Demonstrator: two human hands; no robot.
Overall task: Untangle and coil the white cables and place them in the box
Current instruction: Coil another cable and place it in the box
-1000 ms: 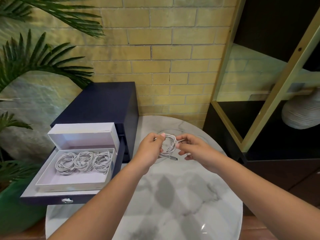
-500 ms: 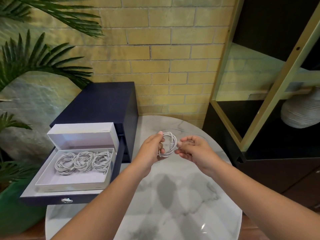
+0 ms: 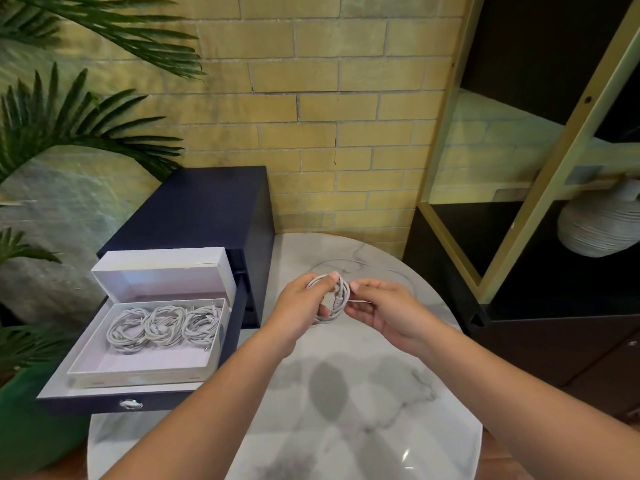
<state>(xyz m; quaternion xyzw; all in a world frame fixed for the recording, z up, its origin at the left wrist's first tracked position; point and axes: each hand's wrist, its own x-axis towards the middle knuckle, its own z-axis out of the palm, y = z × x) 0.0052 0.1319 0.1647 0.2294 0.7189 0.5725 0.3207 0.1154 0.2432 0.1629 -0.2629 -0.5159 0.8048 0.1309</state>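
**While both hands hold one coil, three lie boxed**

Where the head camera looks down, a round tabletop of glossy white marble with grey veins fills the foreground. Above it the left hand grips a small coil of thin white cable, fingers curled over the top of the loops and thumb beneath. The right hand meets the coil's right side, thumb and forefinger pinching a strand. The other fingers are loosely bent. A loose tail of the same cable lies in a thin arc on the marble behind the hands.

To the left, a matt navy cabinet has its drawer pulled out, with a small silver knob on the front. Inside the drawer sits a shallow rectangular white cardboard box, its lid propped upright behind it. Three wound white cable coils lie side by side along the box's far half, touching one another; its near half shows bare card.

Behind stands a rough yellow brick wall, with green palm fronds at left. At right, a dark shelf unit with a brass-coloured frame holds a ribbed grey vase.
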